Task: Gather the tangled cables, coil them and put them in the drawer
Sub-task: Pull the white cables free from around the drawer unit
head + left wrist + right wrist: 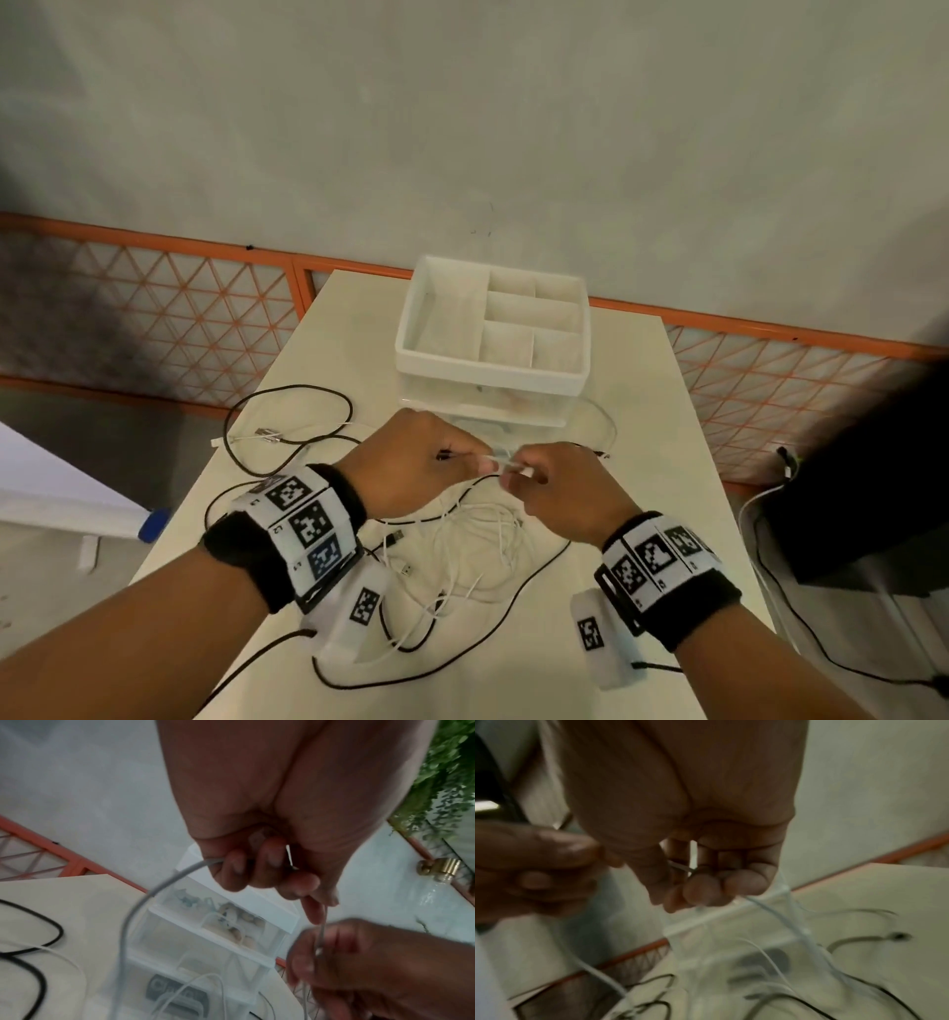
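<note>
Both hands are raised over the cream table, each pinching the same thin white cable. My left hand has its fingers curled round the cable, which loops down from the fist. My right hand grips the cable's other stretch between thumb and fingertips. Beneath the hands lies a tangle of white cables crossed by black cables. A clear plastic drawer unit stands just beyond the hands, with a divided white tray on top.
A black cable loop lies near the table's front edge. USB plugs lie under my left wrist. A dark box with its own cables stands to the right of the table. An orange lattice rail runs behind.
</note>
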`<state>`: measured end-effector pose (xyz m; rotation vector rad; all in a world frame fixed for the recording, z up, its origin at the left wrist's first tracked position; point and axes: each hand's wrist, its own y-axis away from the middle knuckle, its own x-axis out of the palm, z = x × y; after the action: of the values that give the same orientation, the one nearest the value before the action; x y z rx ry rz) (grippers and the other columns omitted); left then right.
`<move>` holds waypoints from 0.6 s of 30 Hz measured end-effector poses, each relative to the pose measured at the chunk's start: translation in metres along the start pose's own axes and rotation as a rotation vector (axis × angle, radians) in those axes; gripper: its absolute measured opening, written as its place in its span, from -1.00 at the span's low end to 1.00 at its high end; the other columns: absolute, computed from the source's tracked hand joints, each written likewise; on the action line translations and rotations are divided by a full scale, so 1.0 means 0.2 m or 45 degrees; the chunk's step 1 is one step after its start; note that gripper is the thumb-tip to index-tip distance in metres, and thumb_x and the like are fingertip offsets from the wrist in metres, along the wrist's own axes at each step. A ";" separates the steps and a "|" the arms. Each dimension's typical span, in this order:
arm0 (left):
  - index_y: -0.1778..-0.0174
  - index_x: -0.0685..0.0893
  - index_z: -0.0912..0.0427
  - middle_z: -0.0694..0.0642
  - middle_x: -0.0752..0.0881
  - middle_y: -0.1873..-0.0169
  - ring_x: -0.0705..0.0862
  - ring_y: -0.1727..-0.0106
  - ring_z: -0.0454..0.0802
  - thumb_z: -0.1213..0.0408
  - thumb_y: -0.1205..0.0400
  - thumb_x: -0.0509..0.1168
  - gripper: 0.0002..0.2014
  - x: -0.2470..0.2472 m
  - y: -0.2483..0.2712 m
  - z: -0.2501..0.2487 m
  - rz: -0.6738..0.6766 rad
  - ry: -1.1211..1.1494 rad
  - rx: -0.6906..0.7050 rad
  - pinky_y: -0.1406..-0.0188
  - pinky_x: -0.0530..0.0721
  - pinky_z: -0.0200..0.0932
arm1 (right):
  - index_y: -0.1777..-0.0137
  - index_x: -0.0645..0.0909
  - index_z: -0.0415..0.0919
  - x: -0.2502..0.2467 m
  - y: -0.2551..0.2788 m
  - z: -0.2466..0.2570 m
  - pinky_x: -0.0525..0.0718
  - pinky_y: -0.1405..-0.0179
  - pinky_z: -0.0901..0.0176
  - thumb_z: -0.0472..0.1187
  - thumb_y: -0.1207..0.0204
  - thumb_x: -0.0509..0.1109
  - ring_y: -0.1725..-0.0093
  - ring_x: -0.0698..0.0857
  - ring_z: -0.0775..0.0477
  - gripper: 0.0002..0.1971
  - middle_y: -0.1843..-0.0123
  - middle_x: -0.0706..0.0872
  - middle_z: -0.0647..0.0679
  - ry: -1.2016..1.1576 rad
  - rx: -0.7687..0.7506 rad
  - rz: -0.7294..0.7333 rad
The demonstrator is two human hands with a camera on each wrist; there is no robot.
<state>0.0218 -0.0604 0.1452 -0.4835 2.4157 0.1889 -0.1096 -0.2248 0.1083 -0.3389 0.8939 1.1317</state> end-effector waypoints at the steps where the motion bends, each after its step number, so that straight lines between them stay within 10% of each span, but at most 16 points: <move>1: 0.01 0.86 0.07 -0.39 0.59 0.62 0.55 0.51 -0.44 0.10 -0.67 0.35 -0.80 0.00 0.01 0.02 0.007 -0.030 -0.023 0.39 0.40 -0.53 | 0.26 0.67 0.12 0.01 -0.03 -0.09 0.79 0.11 -0.03 0.05 -0.56 0.41 0.21 0.76 -0.05 -0.83 0.32 0.75 0.05 0.009 0.125 0.010; 5: 0.04 0.80 -0.08 -0.19 0.66 0.45 0.57 0.40 -0.30 -0.03 -0.70 0.25 -0.76 -0.02 0.10 0.20 0.085 -0.224 -0.197 0.32 0.44 -0.41 | 0.24 0.69 0.11 -0.10 -0.04 -0.35 0.79 -0.04 -0.07 -0.13 -0.57 0.38 0.12 0.83 -0.23 -0.83 0.12 0.85 -0.02 -0.088 0.456 -0.453; 8: 0.11 0.79 -0.06 -0.15 0.61 0.48 0.56 0.41 -0.29 0.05 -0.72 0.23 -0.76 0.01 0.16 0.32 0.099 -0.255 -0.348 0.37 0.42 -0.48 | -0.26 0.65 0.14 -0.15 0.00 -0.39 0.71 0.10 0.15 -0.16 -0.63 0.42 0.19 0.85 -0.08 -0.74 -0.22 0.77 0.16 -0.317 0.326 -0.717; 10: 0.18 0.78 -0.07 -0.11 0.59 0.54 0.55 0.45 -0.25 0.06 -0.72 0.23 -0.75 0.04 0.18 0.35 -0.033 -0.219 -0.430 0.42 0.41 -0.46 | -0.65 0.26 0.15 -0.07 0.01 -0.39 0.72 -0.04 0.14 -0.12 -0.59 0.48 0.06 0.86 -0.10 -0.31 -0.43 0.63 0.18 -0.345 0.336 -0.589; 13: 0.20 0.79 -0.07 -0.13 0.55 0.67 0.58 0.56 -0.29 0.07 -0.71 0.26 -0.76 0.04 0.16 0.36 -0.372 -0.077 -0.549 0.49 0.40 -0.46 | -0.72 0.01 0.12 0.17 0.05 -0.33 0.64 -0.33 -0.03 -0.05 -0.52 0.54 -0.21 0.76 -0.22 -0.08 -0.43 0.68 0.02 -0.196 0.292 -0.452; 18: 0.21 0.78 0.14 0.04 0.66 0.46 0.60 0.41 -0.13 0.10 -0.64 0.35 -0.78 -0.02 0.10 0.29 -0.466 0.079 -0.507 0.46 0.47 -0.45 | -0.23 0.58 0.01 0.43 0.05 -0.17 0.65 -0.05 0.12 0.05 -0.51 0.42 -0.12 0.73 -0.04 -0.67 -0.05 0.81 0.09 0.100 0.256 0.077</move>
<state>0.0502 -0.0254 0.1030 -1.1120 2.3011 0.5020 -0.1212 -0.1880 0.0226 -0.1931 1.0839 1.0790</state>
